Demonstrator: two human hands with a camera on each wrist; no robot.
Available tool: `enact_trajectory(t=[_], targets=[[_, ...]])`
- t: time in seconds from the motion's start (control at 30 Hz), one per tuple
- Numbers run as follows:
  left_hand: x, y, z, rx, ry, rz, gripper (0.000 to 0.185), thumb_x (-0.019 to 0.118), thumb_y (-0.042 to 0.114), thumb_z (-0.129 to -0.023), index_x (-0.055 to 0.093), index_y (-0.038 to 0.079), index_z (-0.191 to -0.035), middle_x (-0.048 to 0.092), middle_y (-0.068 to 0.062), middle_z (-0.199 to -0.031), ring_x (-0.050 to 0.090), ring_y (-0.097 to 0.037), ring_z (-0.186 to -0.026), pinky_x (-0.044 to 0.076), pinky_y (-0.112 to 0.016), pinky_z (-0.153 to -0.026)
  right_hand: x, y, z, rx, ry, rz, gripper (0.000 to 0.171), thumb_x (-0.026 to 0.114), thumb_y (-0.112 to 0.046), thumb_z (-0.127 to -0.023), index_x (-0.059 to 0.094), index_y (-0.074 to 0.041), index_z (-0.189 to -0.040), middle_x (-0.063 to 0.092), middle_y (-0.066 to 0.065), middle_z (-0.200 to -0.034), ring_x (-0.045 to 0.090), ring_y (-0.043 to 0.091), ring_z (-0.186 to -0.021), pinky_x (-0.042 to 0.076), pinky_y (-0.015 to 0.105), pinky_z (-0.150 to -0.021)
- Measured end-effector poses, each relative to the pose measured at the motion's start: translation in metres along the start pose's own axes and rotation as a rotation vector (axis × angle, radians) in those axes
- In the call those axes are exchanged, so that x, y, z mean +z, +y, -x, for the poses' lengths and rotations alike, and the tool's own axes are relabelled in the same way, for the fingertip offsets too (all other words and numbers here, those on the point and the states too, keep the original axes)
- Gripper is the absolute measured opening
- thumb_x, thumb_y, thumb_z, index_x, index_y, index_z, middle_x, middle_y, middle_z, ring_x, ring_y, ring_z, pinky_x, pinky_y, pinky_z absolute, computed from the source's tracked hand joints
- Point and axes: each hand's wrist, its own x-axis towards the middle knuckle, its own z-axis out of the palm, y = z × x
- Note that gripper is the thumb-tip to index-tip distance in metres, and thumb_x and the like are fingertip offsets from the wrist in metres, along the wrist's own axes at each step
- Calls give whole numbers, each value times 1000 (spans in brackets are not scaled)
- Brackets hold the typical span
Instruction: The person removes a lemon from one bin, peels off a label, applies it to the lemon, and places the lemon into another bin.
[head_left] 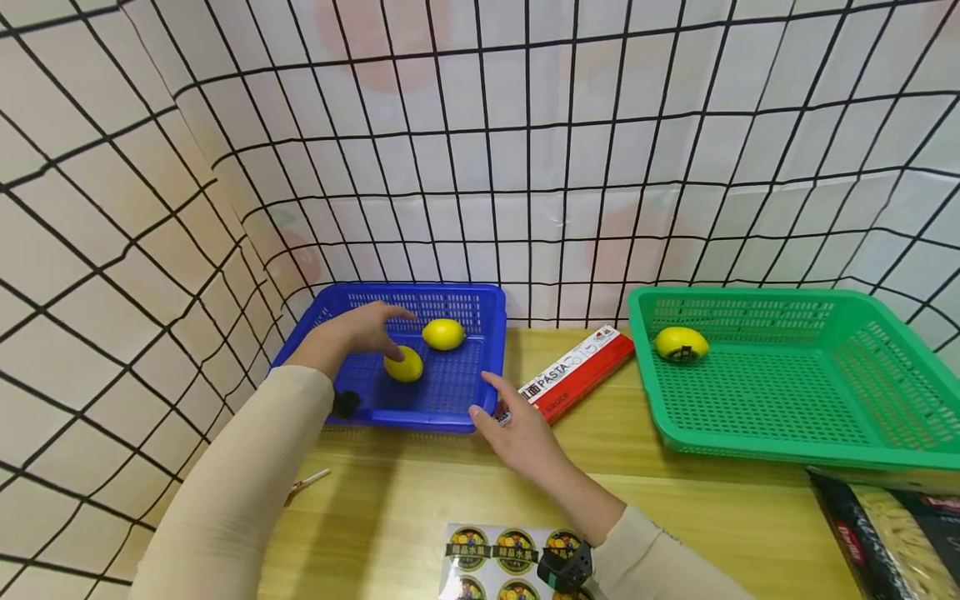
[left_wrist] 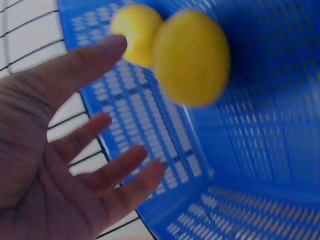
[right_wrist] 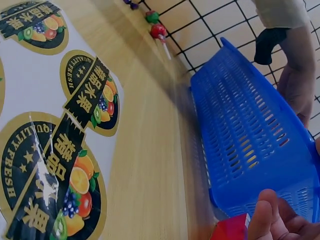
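Observation:
Over the blue basket (head_left: 450, 407) my left hand (head_left: 367, 327) reaches in, palm side toward the lemons. Its fingers are spread in the left wrist view. The nearer lemon (head_left: 405, 367) lies by the thumb in the head view; a second lemon (head_left: 443, 334) sits further back. In the left wrist view the nearer lemon (left_wrist: 192, 59) is large and blurred, apart from the fingers (left_wrist: 137, 192). My right hand (head_left: 525, 437) is at the blue basket's front right corner, thumb and index finger extended over the rim and the other fingers partly hidden.
A red and white pasta box (head_left: 577, 375) lies between the baskets. The green basket (head_left: 787, 450) holds a lemon (head_left: 681, 343) with a dark label. Round fruit stickers (head_left: 516, 550) lie on a sheet in front. A pasta bag (head_left: 885, 533) is at right, lollipops (right_wrist: 158, 31) at left. Black wire mesh (head_left: 528, 167) stands behind.

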Motion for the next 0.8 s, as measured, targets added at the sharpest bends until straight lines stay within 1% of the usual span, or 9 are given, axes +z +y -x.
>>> enact_trajectory(t=[0.1,0.2,0.27,0.4,0.43,0.53,0.6,0.67,0.8], targets=[[-1,1,-5,-14,-80,-43,74,78,18,-90,45,28,-155,22,-20,-168,19,-48,-154,24,-70,-119,-1,2,-1,27,-22,-19,59,65,-46,-97,44,-36,-152,61,8,-99,55,18,-69,45,28,-58],[-1,0,-8,-49,-132,-63,76,78,16,-89,43,32,-155,20,-20,-169,17,-49,-155,22,-72,-118,-2,5,-1,25,-37,-15,60,65,-49,-97,44,-36,-152,62,8,-99,56,17,-70,45,29,-59],[0,-1,-9,-85,-148,-51,78,78,15,-89,42,35,-155,18,-19,-170,14,-49,-155,20,-73,-118,-3,5,-1,22,-43,-10,61,64,-51,-97,44,-35,-152,63,8,-100,57,18,-71,46,29,-60],[3,-4,-13,-113,-145,11,77,77,10,-90,44,37,-154,17,-17,-170,13,-49,-156,20,-73,-119,-4,6,-1,19,-49,-2,61,64,-51,-97,44,-35,-152,63,9,-100,58,18,-72,46,30,-60],[4,-5,-14,-111,-145,32,77,76,8,-90,44,36,-154,16,-18,-170,13,-49,-155,21,-72,-118,-4,6,-1,20,-48,-3,61,65,-50,-97,44,-35,-152,63,9,-100,57,18,-72,46,30,-60],[7,-7,-16,-105,-148,71,75,74,7,-91,44,34,-155,17,-19,-170,22,-51,-152,33,-69,-115,-5,5,-2,26,-47,-3,60,65,-49,-97,45,-35,-151,63,8,-99,57,18,-71,46,29,-60],[8,-8,-18,-109,-152,85,74,73,7,-92,44,34,-155,18,-19,-170,28,-51,-150,41,-66,-111,-5,4,-2,30,-51,4,60,66,-50,-96,45,-37,-151,63,7,-99,57,18,-71,46,29,-60],[9,-9,-19,-114,-158,82,73,74,9,-92,45,33,-154,20,-20,-169,34,-52,-147,47,-63,-107,-6,3,-2,34,-58,13,60,66,-51,-96,45,-38,-150,63,7,-100,57,18,-71,46,28,-60],[10,-9,-21,-107,-168,75,70,74,10,-92,48,32,-153,22,-20,-168,37,-51,-145,50,-60,-104,-7,3,-3,44,-65,32,60,65,-53,-96,45,-39,-150,63,7,-100,57,19,-72,45,28,-60]])
